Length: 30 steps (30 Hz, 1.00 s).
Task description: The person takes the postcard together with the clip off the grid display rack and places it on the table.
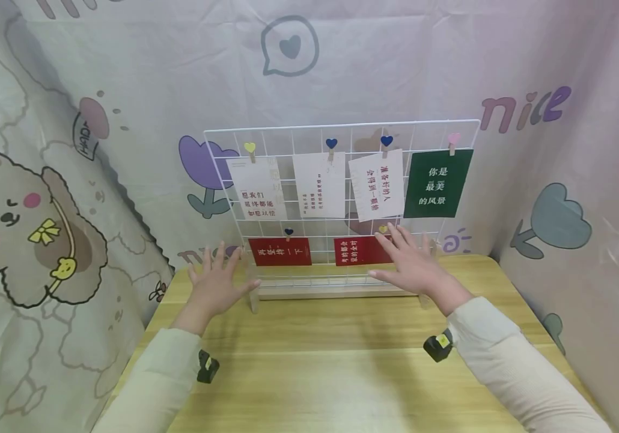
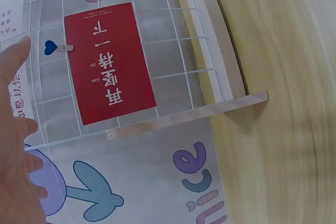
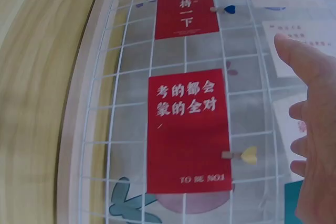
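Observation:
A white wire grid (image 1: 342, 125) stands upright in a wooden base (image 1: 331, 292). Along its upper part hang three white cards (image 1: 320, 180) and a green card (image 1: 439, 192), each under a heart-topped clip. Lower down are a left red card (image 2: 123, 61) with a blue heart clip (image 2: 51, 48) and a right red card (image 3: 184, 135) with a yellow heart clip (image 3: 249, 155). My left hand (image 1: 214, 291) is spread at the grid's left side, fingers apart, holding nothing. Before the right red card, my right hand (image 1: 414, 264) is also spread and holds nothing; it overlaps that card's right end in the head view.
The grid stands toward the back of a light wooden table (image 1: 309, 373). Behind it and at both sides hangs a printed cloth (image 1: 142, 60) with flowers and a cartoon animal. A wooden foot (image 2: 247, 100) sticks out from the base at the left.

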Motion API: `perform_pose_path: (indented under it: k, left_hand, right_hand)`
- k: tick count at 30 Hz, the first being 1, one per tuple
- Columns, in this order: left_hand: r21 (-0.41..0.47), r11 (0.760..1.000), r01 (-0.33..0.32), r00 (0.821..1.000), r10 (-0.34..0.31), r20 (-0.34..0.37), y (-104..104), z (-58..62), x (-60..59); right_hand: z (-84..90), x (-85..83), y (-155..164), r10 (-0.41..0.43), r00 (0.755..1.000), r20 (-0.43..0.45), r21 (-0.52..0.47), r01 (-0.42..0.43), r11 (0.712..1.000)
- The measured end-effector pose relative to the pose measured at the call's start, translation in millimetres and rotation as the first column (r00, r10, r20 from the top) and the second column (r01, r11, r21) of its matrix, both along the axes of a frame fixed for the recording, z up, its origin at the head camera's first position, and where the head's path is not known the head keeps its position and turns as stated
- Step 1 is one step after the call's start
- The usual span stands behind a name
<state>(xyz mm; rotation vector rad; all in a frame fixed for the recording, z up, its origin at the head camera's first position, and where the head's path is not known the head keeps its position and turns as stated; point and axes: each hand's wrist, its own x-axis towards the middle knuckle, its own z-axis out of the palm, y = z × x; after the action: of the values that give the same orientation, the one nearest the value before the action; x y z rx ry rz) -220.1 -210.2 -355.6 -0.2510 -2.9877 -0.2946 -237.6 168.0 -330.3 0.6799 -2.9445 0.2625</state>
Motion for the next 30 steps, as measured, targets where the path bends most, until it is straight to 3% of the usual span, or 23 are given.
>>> perform_pose_path:
  k: [11, 30]
  left_hand:
    - [-0.007, 1.000, 0.010, 1.000, -0.010, -0.010, -2.1, -0.5, -0.1]
    - [-0.003, 1.000, 0.015, 1.000, -0.015, 0.014, -0.7, 15.2, -7.1]
  right_hand:
    - [14.5, 0.6, -17.7, 0.056, 0.998, -0.043, 0.008, -0.055, 0.998]
    - [39.2, -3.6, -55.0, 0.136, 0.988, -0.070, 0.011, -0.136, 0.991]
